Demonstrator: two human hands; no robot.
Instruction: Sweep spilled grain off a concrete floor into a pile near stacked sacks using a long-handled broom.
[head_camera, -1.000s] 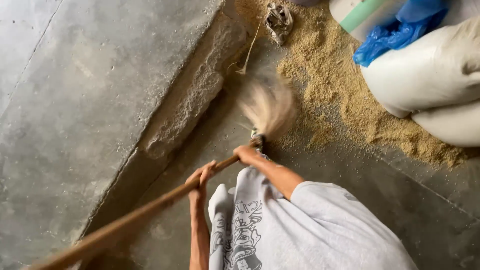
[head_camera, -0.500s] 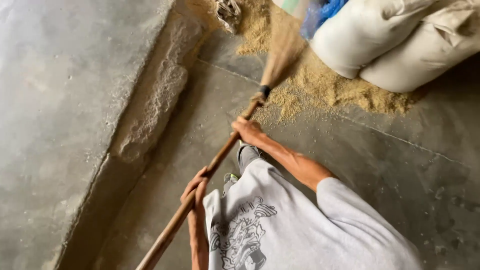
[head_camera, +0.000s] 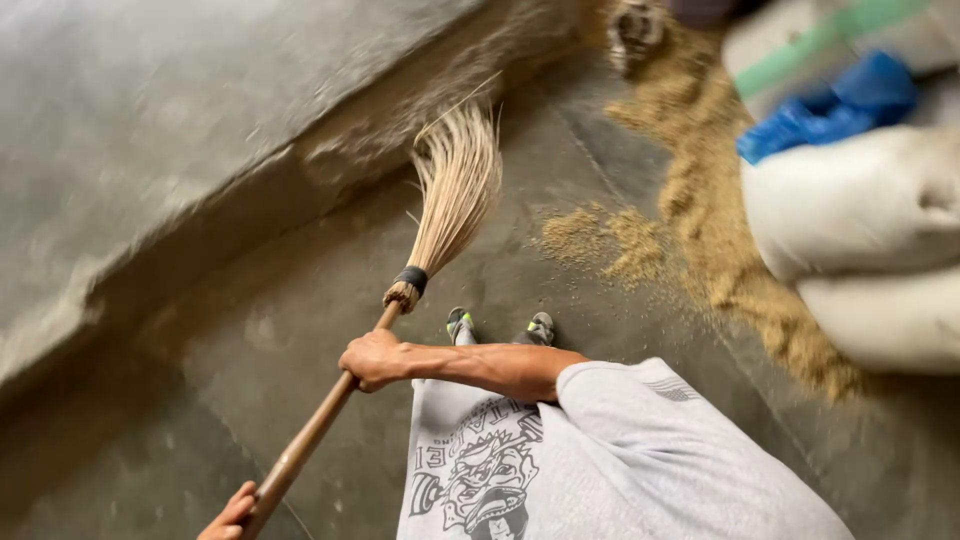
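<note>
The broom (head_camera: 400, 300) runs on a slant from the lower left up toward the middle of the view, its pale straw head (head_camera: 455, 185) fanned out over the concrete floor (head_camera: 300, 300), close beside the low raised step (head_camera: 250, 190) that crosses the scene on the left. Whether the bristle tips touch the floor cannot be told, as they are blurred. A dark band binds the straw to the wooden handle (head_camera: 320, 425).

Both hands are spaced apart along the handle, which gives leverage for swinging the head. The right hand (head_camera: 372, 360) is closed around the stick just below the bound end, the forearm stretched across the body. The left hand (head_camera: 232, 517) sits near the bottom end at the lower edge of the view; its fingers appear to wrap the stick, though only part of the hand shows.

Below the broom head stand the person's shoes (head_camera: 500, 326), toes pointing away, and the grey printed shirt (head_camera: 560, 460) fills the near foreground.

To the right of the bristles lies a small loose patch of tan grain or husk (head_camera: 600, 240), and beyond it a thicker band of the same material (head_camera: 720, 230) runs along the foot of stacked white sacks (head_camera: 860, 230). A blue plastic bag (head_camera: 830, 115) rests on top of the sacks at the far right.
</note>
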